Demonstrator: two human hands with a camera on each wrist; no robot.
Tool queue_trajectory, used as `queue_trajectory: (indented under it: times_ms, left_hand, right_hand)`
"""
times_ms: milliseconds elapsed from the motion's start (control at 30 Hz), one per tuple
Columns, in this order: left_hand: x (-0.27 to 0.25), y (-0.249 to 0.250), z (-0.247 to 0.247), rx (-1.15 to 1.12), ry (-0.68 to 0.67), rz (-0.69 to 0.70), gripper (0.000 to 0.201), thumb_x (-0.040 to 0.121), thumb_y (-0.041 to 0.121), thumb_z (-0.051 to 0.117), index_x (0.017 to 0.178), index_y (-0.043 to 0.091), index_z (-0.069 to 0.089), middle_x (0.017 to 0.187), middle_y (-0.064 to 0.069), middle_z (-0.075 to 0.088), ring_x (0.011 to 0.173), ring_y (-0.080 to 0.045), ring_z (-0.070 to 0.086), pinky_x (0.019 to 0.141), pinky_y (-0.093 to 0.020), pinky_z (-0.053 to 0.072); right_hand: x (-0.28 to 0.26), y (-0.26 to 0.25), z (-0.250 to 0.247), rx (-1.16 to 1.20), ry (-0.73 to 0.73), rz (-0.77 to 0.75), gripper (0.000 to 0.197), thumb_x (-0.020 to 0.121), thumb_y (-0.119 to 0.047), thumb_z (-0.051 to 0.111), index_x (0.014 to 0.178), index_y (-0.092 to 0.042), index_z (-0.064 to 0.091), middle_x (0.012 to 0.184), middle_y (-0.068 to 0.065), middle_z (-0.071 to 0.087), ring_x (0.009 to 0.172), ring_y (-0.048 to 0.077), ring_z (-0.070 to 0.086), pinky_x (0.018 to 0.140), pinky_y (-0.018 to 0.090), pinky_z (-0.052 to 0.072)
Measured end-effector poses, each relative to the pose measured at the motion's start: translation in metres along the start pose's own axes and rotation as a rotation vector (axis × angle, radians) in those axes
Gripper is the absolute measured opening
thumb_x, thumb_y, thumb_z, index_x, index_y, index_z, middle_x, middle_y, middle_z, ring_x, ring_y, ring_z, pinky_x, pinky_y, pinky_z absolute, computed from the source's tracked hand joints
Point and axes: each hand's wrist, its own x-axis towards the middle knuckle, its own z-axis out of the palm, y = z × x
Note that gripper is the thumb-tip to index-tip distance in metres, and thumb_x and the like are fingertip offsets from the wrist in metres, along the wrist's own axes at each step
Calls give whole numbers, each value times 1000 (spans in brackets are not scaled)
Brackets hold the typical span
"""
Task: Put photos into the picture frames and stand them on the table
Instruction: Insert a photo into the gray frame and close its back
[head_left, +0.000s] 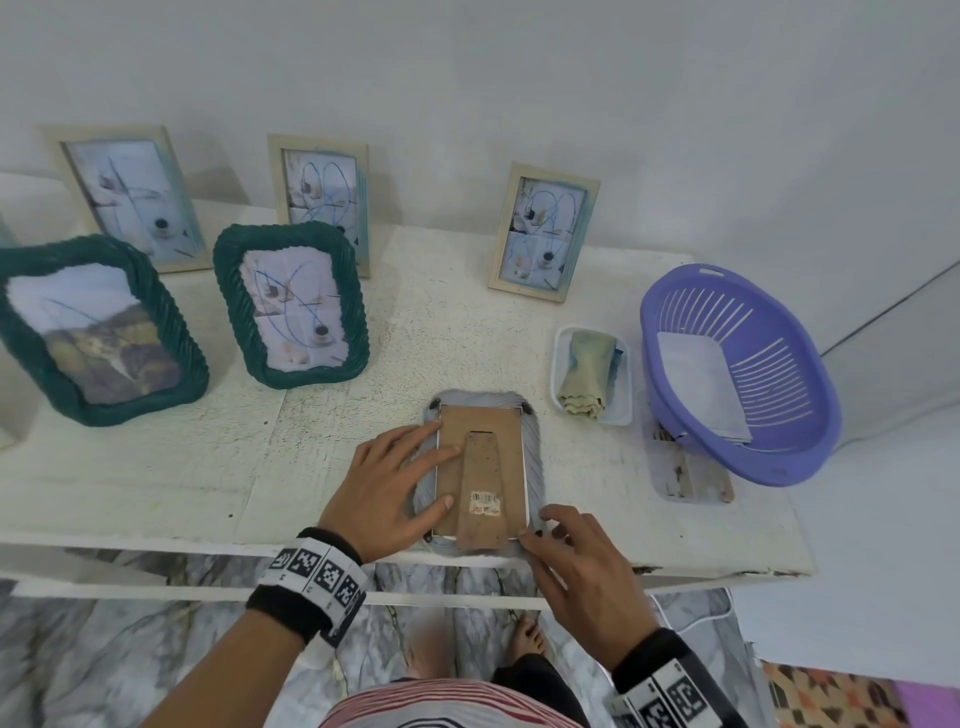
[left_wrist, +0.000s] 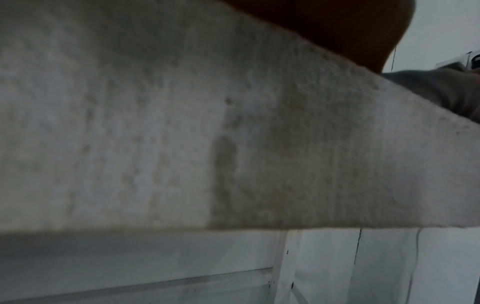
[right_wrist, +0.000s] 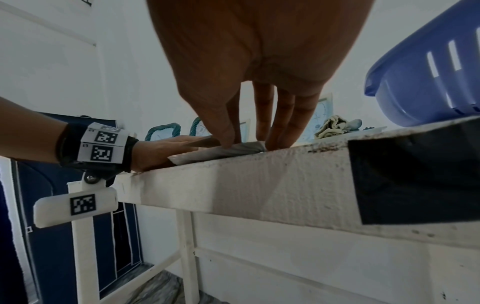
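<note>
Head view: face-down frame (head_left: 480, 470) under left fingers (head_left: 415, 457).

White table (head_left: 156, 483), 6 pic frames (head_left: 291, 306), tray (head_left: 621, 415), purple basket (head_left: 779, 462)

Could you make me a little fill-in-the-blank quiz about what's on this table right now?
1. The frame under the left hand lies face ____ on the table.
2. The number of frames already standing on the table is ____.
3. The basket at the right is coloured ____.
4. The right hand touches the frame at its ____ right corner.

Missing words: down; five; purple; near
</note>
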Motion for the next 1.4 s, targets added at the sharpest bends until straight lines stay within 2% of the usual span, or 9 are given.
queue_trajectory:
  times_ms: [100,267,400,600,733,800,933,1233,1400]
  left_hand:
    - [1,0,0,2,-2,-3,53,89,61,45,136,37,50,155,10,34,137,-16,33,105,-40,30]
    - [0,1,0,-6,0,-17,52,88,61,46,134,37,51,155,12,33,137,-15,33,105,-39,30]
    - [1,1,-1,-8,2,-24,52,86,61,48,133,38,51,154,12,33,135,-16,35,104,-41,32]
    - [1,6,-3,-19,11,-39,50,86,58,48,131,38,54,152,11,37,132,-17,37,100,-43,36]
    - [3,13,-4,-37,14,-97,52,87,67,40,128,38,55,151,12,37,133,-15,34,103,-45,34]
    - [5,18,-3,-3,10,-117,62,78,78,45,126,38,55,150,12,38,133,-14,34,104,-42,32]
    - [5,20,-2,14,21,-125,68,71,81,52,123,37,55,149,12,38,132,-15,37,103,-40,31]
    - [5,20,-2,6,36,-123,69,70,81,52,123,38,55,149,12,39,130,-15,38,102,-43,35]
    - [5,21,-2,5,34,-130,70,70,83,50,124,38,55,149,12,38,130,-14,38,102,-39,32]
  right_hand:
    - [0,1,-1,18,29,-7,23,82,-19,74,104,-19,68,115,2,56,83,15,56,66,26,53]
    - [-2,-2,3,69,127,120,22,79,-29,75,92,-13,66,104,4,56,77,13,58,67,18,49]
    - [1,-10,5,4,176,148,16,79,-20,77,82,-10,65,87,4,51,67,17,52,55,28,51]
    - [10,-27,1,-133,159,193,23,70,-11,81,68,-13,58,72,2,50,57,18,50,47,25,45]
    - [12,-31,4,-105,141,290,19,74,-16,78,72,-15,59,74,-1,50,58,16,52,48,23,45]
    - [12,-32,4,-66,127,323,18,75,-16,77,74,-15,59,74,-1,50,59,15,52,49,23,44]
    - [13,-32,6,59,112,423,15,77,-15,74,79,-16,59,79,-2,54,65,16,55,52,25,46]
    - [23,-30,0,244,-35,603,7,87,-20,59,92,-19,55,91,-5,53,85,14,54,77,28,45]
    - [24,-24,3,381,-30,563,29,82,-10,60,79,-36,49,82,-7,54,79,14,54,77,37,47]
